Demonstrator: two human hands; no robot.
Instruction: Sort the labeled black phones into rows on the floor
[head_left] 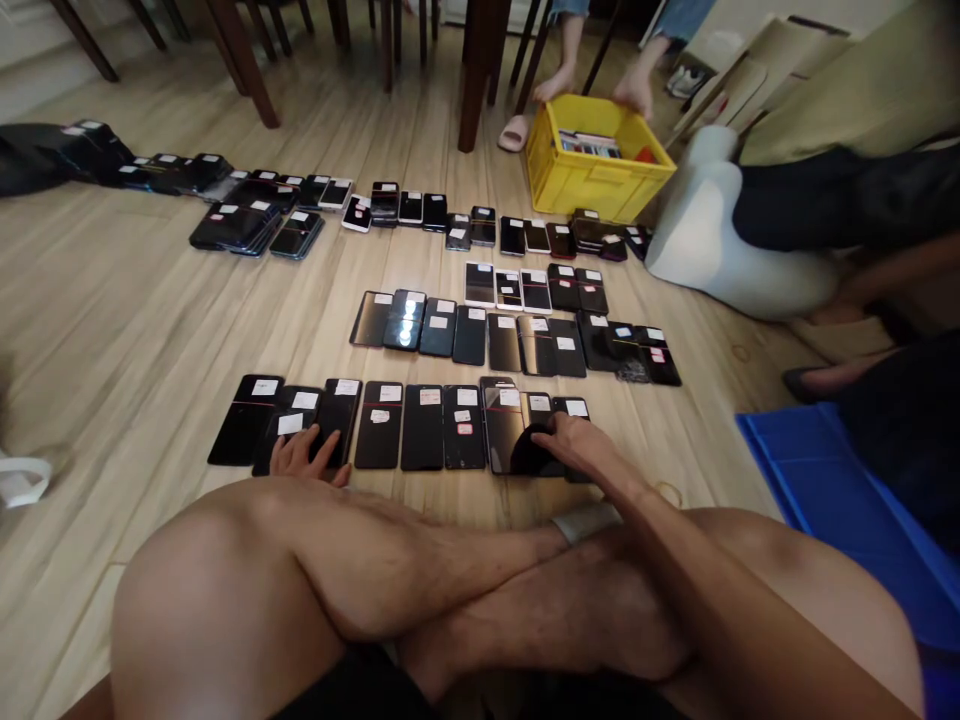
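Black phones with white paper labels lie in a row on the wooden floor just before my crossed legs. My left hand (306, 457) rests with fingers spread over the lower ends of a phone with two labels (304, 401) and the phone beside it (339, 410), near the row's left end. Over the right end of the row reaches my right hand (579, 440), its visible fingers stretched leftward onto a dark phone (538, 404). Beneath this hand, the end phone (574, 407) is partly covered. Several phones, such as the cracked phone (463, 440), lie between my hands.
More phones lie in rows farther off, with phone stacks (236, 228) at the left. Another person's hands (637, 90) touch a yellow crate (600, 190). A pale plastic seat (712, 240) and a blue folded sheet (825, 480) stand at the right; table legs (480, 80) rise behind.
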